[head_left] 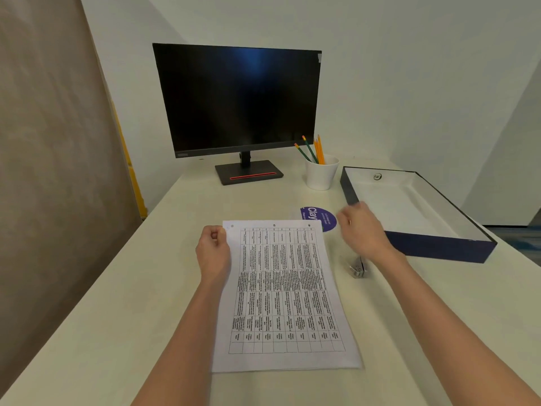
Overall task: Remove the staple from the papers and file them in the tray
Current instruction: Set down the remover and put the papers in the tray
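Head view: white papers point(287, 294) printed with a dense black table, hole-punched along the far edge, lie flat on the tabletop point(117, 317). The left hand point(213, 250) has its fingers pinching their far-left corner. The right hand point(361, 230) is blurred beside the navy tray point(439, 247), and the state of its fingers cannot be told.

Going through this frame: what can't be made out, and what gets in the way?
1. Staple: head view; the left hand pinches the papers at their top-left corner and covers it.
2. Right hand: motion-blurred; whether it holds anything is unclear.
3. Metal tool: partly behind the right wrist, blurred; type uncertain.
4. Print on the papers: too small to read.
5. Purple disc: partly under the papers, lettering cut off.
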A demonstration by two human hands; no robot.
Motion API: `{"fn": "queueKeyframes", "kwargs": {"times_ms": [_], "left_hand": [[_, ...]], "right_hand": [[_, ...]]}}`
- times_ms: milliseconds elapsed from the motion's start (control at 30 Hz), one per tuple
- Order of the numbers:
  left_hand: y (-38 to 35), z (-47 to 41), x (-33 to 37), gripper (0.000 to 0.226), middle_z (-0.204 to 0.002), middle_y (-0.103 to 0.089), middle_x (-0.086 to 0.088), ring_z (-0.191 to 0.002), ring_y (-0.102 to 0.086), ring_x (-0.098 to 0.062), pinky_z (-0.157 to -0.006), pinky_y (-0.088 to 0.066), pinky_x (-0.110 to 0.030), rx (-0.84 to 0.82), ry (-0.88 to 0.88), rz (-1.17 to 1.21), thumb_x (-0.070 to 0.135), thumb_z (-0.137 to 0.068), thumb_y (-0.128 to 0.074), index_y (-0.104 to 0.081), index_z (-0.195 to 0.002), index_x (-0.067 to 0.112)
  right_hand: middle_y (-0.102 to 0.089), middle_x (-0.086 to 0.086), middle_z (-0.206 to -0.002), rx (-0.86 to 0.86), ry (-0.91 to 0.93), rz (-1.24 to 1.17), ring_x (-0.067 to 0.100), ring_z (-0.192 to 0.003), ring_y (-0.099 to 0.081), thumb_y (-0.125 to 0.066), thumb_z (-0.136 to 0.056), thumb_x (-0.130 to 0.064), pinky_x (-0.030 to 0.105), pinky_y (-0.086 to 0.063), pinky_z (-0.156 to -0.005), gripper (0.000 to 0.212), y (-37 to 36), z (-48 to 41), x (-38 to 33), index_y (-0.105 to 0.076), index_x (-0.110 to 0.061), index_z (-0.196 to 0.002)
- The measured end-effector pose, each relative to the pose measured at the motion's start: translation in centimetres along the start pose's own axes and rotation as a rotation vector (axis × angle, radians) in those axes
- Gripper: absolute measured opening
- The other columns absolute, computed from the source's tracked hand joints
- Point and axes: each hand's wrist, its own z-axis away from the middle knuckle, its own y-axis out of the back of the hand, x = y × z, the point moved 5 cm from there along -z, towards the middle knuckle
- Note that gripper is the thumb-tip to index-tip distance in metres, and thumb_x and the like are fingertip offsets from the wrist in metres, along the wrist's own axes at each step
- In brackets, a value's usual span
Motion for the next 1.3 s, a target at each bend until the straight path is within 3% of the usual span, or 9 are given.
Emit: {"fn": "queueKeyframes", "kwargs": {"times_ms": [67,167,233,400,567,767,967,1167,1300], "left_hand": [[0.1,0.1,0.1,0.011,-0.087,-0.055,-0.001,-0.077,-0.05,-0.018,-0.074,-0.038,-0.028,-0.003,0.008,0.02,0.017,-0.097,-0.046,-0.056,-0.094,0.013],[0.2,0.2,0.1,0.011,-0.084,-0.054,0.002,-0.077,-0.05,-0.017,-0.074,-0.037,-0.027,-0.002,0.013,0.036,0.017,-0.097,-0.046,-0.056,-0.094,0.012],[0.2,0.1,0.0,0.011,-0.082,-0.054,0.003,-0.076,-0.05,-0.018,-0.073,-0.038,-0.028,-0.004,0.02,0.045,0.018,-0.097,-0.047,-0.056,-0.094,0.013],[0.2,0.1,0.1,0.01,-0.087,-0.055,0.001,-0.078,-0.05,-0.017,-0.075,-0.038,-0.028,0.014,0.025,0.041,0.017,-0.097,-0.047,-0.056,-0.094,0.014],[0.3,0.1,0.1,0.01,-0.08,-0.052,0.009,-0.077,-0.051,-0.018,-0.075,-0.039,-0.028,0.018,0.02,0.03,0.017,-0.096,-0.047,-0.056,-0.093,0.013],[0.3,0.2,0.2,0.01,-0.081,-0.053,0.005,-0.077,-0.051,-0.018,-0.073,-0.038,-0.028,0.026,0.019,0.019,0.017,-0.096,-0.047,-0.056,-0.093,0.014],[0.4,0.3,0.4,0.011,-0.078,-0.052,0.009,-0.074,-0.05,-0.018,-0.072,-0.037,-0.027,0.032,0.009,0.013,0.016,-0.096,-0.046,-0.055,-0.091,0.013],[0.4,0.4,0.5,0.011,-0.078,-0.052,0.007,-0.072,-0.049,-0.018,-0.07,-0.036,-0.027,0.037,0.011,-0.002,0.016,-0.096,-0.046,-0.056,-0.092,0.012],[0.3,0.3,0.5,0.014,-0.079,-0.052,0.006,-0.07,-0.049,-0.017,-0.066,-0.038,-0.029,0.035,0.014,-0.012,0.017,-0.097,-0.045,-0.056,-0.097,0.01]], "right_hand": [[-0.065,0.014,-0.105,0.004,-0.094,-0.403,0.029,-0.098,-0.061,-0.042,-0.098,-0.032,0.039,-0.049,-0.087,0.035,-1.0,-2.1,-0.5,-0.063,-0.005,-0.096],[-0.066,0.014,-0.112,-0.353,-0.33,-0.931,0.025,-0.101,-0.064,-0.049,-0.096,-0.036,0.033,-0.052,-0.083,0.038,-4.9,-3.5,-0.6,-0.06,-0.003,-0.111],[-0.065,0.018,-0.113,-0.509,-0.331,-1.068,0.025,-0.101,-0.063,-0.058,-0.092,-0.022,0.032,-0.051,-0.084,0.036,-6.0,-3.7,-0.8,-0.06,0.003,-0.118],[-0.068,0.019,-0.11,-0.572,-0.292,-1.085,0.028,-0.1,-0.066,-0.058,-0.087,0.004,0.036,-0.054,-0.087,0.03,-6.7,-4.2,-0.1,-0.062,0.0,-0.117],[-0.069,0.017,-0.107,-0.557,-0.282,-0.979,0.029,-0.103,-0.065,-0.062,-0.085,0.004,0.037,-0.053,-0.088,0.023,-6.6,-4.7,0.4,-0.065,-0.002,-0.107],[-0.07,0.017,-0.102,-0.583,-0.293,-0.908,0.025,-0.093,-0.067,-0.064,-0.087,-0.002,0.039,-0.053,-0.09,0.016,-6.6,-4.2,0.6,-0.059,0.001,-0.102],[-0.063,0.015,-0.102,-0.545,-0.453,-1.171,0.027,-0.091,-0.064,-0.051,-0.097,-0.02,0.037,-0.054,-0.077,0.025,-7.3,-4.2,0.5,-0.056,-0.003,-0.114],[-0.068,0.018,-0.109,-0.558,-0.395,-1.045,0.029,-0.1,-0.066,-0.054,-0.093,-0.006,0.041,-0.054,-0.085,0.028,-7.2,-3.5,0.3,-0.056,0.003,-0.119],[-0.067,0.018,-0.109,-0.576,-0.445,-1.074,0.028,-0.096,-0.066,-0.052,-0.092,-0.002,0.039,-0.056,-0.079,0.028,-7.3,-2.6,0.5,-0.055,0.003,-0.119]]}}
